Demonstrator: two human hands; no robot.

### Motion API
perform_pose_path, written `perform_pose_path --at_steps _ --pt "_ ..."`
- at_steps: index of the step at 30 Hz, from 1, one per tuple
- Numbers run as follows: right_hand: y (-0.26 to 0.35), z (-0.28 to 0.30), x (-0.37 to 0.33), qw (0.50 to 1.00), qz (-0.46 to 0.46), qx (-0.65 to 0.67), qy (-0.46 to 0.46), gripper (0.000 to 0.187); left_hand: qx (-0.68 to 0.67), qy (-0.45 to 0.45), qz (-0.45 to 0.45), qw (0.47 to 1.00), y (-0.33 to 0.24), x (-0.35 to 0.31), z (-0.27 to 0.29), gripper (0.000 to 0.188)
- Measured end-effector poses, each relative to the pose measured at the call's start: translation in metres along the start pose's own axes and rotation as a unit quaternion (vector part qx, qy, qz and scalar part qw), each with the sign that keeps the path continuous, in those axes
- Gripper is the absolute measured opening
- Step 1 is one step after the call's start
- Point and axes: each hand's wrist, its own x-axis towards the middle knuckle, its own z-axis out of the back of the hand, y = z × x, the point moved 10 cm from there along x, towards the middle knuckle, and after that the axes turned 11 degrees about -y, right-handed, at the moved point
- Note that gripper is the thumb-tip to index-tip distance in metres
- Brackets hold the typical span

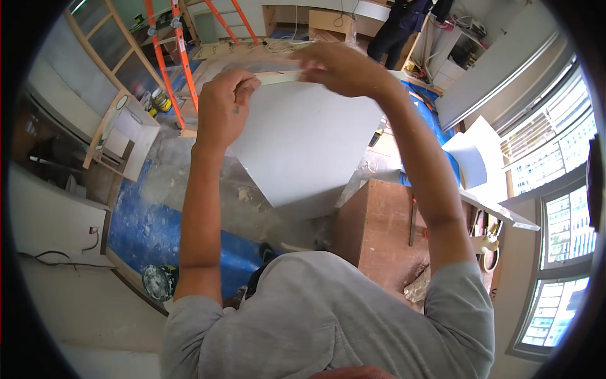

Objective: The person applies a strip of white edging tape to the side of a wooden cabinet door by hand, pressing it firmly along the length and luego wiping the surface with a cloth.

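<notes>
A large pale grey-white panel [303, 139] stands tilted in front of me, with its top edge at my hands. A narrow pale strip [279, 78] runs along that edge between them. At the panel's upper left corner, my left hand [224, 108] is closed, its thumb and fingers pinching the strip's left end. My right hand [344, 71] is over the right part of the top edge, fingers stretched leftward and a little blurred. Nothing shows in its grip, though its underside is hidden.
An orange stepladder [173, 57] stands at the far left. A brown wooden box [388, 221] is close on my right. Blue sheeting [161, 230] covers part of the dusty floor, near a plaster-smeared bucket [159, 282]. Another person [399, 28] stands at the far right.
</notes>
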Motion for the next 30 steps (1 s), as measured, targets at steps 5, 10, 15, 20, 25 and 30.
perform_pose_path --at_steps 5,10,15,20,25,30 --pt "-0.020 0.014 -0.024 0.997 -0.067 0.021 0.035 0.033 0.014 0.010 -0.030 0.999 -0.027 0.005 -0.010 0.013" --pt "0.004 0.012 -0.040 0.996 0.001 -0.058 -0.061 0.023 0.122 0.017 -0.073 0.990 -0.030 0.003 -0.017 0.013" --pt "0.007 0.010 -0.039 0.995 -0.001 -0.069 -0.068 0.024 0.146 0.047 -0.048 0.987 -0.026 0.002 -0.018 0.014" --pt "0.007 0.008 -0.037 0.996 -0.020 -0.088 -0.027 0.027 0.170 0.019 -0.080 0.982 -0.036 -0.002 -0.017 0.013" --pt "0.007 0.009 -0.043 0.996 -0.008 -0.087 -0.021 0.022 0.170 0.053 -0.074 0.981 -0.038 -0.009 -0.016 0.017" --pt "-0.007 0.020 -0.027 0.999 -0.029 0.019 0.006 0.037 -0.040 0.088 -0.050 0.994 -0.062 0.012 -0.038 0.025"
